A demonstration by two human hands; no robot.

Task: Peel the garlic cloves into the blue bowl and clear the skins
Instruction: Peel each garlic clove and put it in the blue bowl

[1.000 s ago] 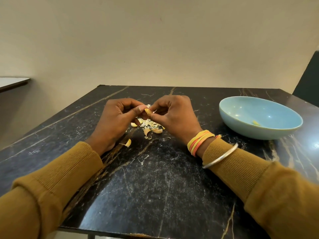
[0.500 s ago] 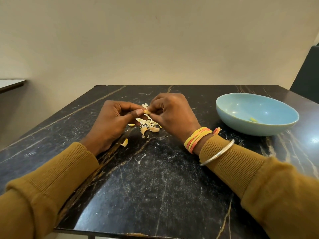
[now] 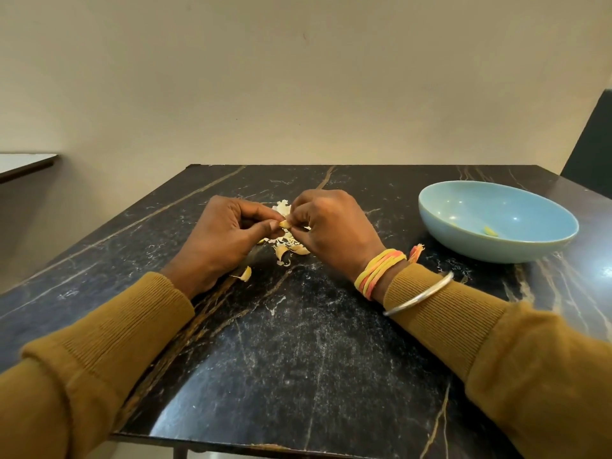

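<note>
Currently held: garlic clove, just above the skins so peelings are dropped on one heap.
Left hand: fingers curled, clove pinched & steadied.
Right hand: curled, skin picked at w/ fingertips.
Blue bowl: set near on the right; one peeled clove inside.

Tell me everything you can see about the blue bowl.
The bowl is pale blue, wide and shallow, and glossy like glazed ceramic, with small spots of light reflected inside. It sits upright on the black marble-look table, to the right and towards the far edge. Inside lies a small yellowish piece, likely a peeled clove; otherwise it looks almost empty. Only the table touches it from outside.
</note>
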